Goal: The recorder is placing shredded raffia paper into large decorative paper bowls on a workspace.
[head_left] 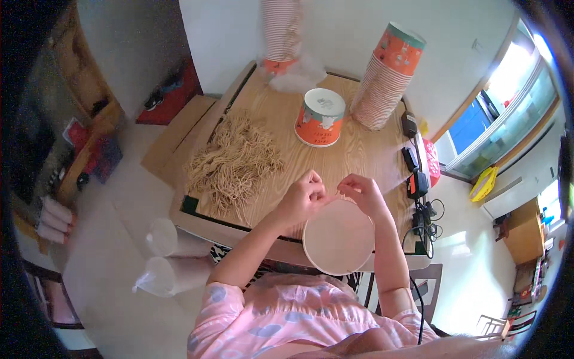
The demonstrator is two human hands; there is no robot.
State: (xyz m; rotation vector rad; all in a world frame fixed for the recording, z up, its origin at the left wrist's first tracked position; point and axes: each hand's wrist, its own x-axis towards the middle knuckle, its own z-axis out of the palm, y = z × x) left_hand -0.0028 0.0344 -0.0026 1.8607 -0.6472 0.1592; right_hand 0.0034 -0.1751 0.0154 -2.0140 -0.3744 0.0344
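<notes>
A paper bucket (pixel 339 239) lies tilted at the table's near edge, its pale round mouth facing me. My left hand (pixel 304 196) is closed, fingers curled in a pinch at the bucket's far left side. Opposite it, my right hand (pixel 362 194) pinches with thumb and fingertips, its wrist beside the rim. What the fingertips hold is too small to make out. A loose heap of tan twisted cords (pixel 239 164) covers the table's left part. Beyond my hands, an orange and green paper bucket (pixel 320 125) stands upside down.
Tall stacks of nested paper buckets rise at the back right (pixel 385 81) and back left, the left stack with clear plastic (pixel 293 78) round its foot. Black power adapters and cables (pixel 417 185) line the table's right edge. Bagged bucket stacks (pixel 173 275) lie on the floor at left.
</notes>
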